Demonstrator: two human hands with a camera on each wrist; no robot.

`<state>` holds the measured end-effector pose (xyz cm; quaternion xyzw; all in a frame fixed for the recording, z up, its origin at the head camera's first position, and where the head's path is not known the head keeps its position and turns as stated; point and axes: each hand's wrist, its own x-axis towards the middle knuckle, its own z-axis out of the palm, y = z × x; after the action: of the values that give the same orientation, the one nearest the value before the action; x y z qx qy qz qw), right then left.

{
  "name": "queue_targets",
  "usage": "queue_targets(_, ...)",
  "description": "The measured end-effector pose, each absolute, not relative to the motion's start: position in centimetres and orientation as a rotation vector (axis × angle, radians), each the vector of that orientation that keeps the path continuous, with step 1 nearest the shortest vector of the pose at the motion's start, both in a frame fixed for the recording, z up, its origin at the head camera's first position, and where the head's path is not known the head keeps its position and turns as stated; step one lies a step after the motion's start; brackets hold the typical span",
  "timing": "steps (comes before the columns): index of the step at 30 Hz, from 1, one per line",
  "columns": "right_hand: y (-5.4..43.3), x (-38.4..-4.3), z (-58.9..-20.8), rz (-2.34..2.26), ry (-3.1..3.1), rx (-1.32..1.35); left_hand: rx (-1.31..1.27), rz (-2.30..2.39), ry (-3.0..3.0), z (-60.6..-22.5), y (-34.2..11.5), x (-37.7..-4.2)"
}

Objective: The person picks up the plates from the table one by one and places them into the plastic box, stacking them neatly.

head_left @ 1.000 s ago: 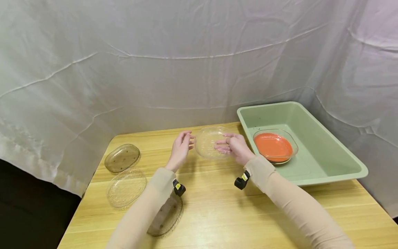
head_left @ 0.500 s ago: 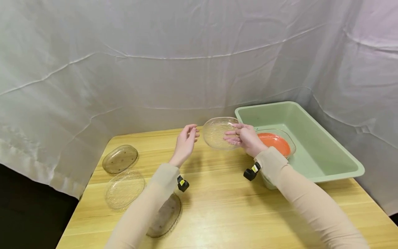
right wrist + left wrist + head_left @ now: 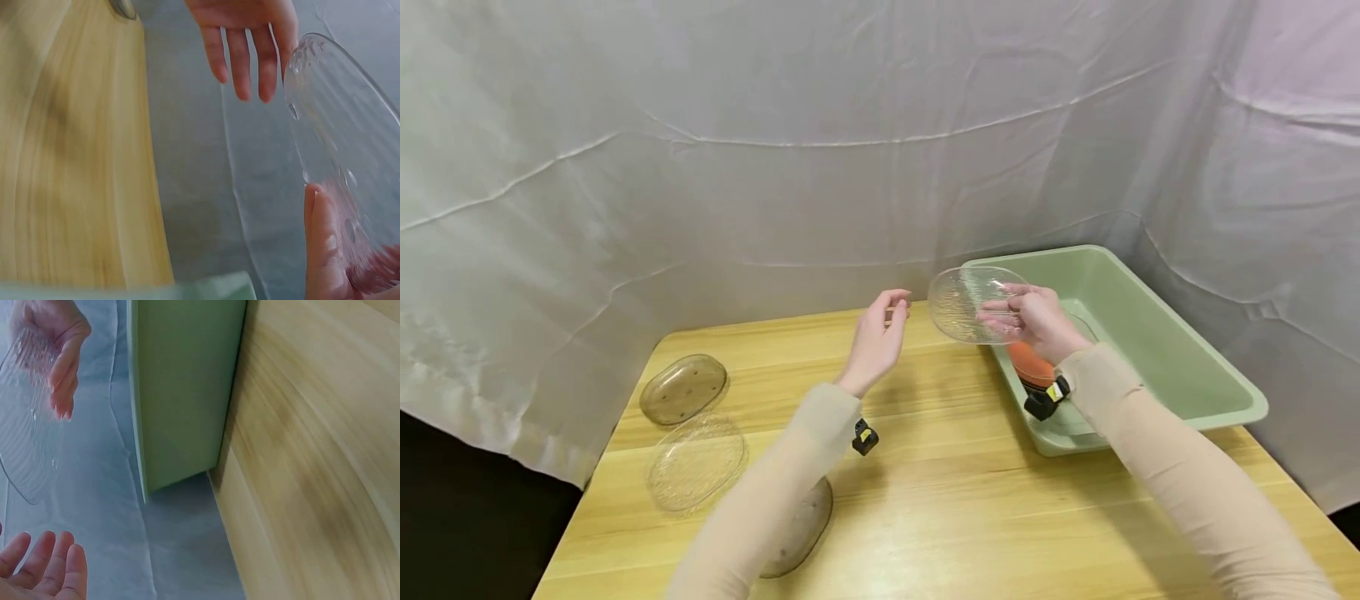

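My right hand [image 3: 1037,321] grips the right end of a clear, ridged oval plate [image 3: 958,304]. The plate is lifted above the table, and fingers show through it. In the right wrist view, the plate [image 3: 344,125] stands tilted with the thumb along its side. My left hand [image 3: 877,342] sits just left of the plate, apart from it in the head view, with relaxed fingers and nothing held. Behind the right hand, a dish with an orange-red surface [image 3: 1028,361] lies in the green tub [image 3: 1150,333], partly hidden.
On the table's left lie a brownish see-through oval plate [image 3: 685,387] and a clear ridged one [image 3: 696,462]. Another brownish plate [image 3: 805,529] is partly covered by the left sleeve [image 3: 775,492]. A grey curtain [image 3: 820,200] rises behind the wooden table [image 3: 940,492].
The clear plate has moved up and to the right in my right hand, now overlapping the tub's left rim. My left hand has followed rightward, with a gap to the plate.
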<state>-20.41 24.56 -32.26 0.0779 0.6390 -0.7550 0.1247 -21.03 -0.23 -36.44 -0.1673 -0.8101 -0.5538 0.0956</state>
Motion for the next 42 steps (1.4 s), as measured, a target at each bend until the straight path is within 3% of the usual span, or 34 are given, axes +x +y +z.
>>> queue_targets(20, 32.8, -20.9, -33.0, -2.206, 1.891, 0.246, -0.867, -1.071, -2.514, -36.0, 5.4, -19.9)
queue_targets(42, 37.3, -21.8, -36.9, -2.297, 1.830, 0.348, -1.235, -0.557, -2.612, -39.2, 9.3, -18.5)
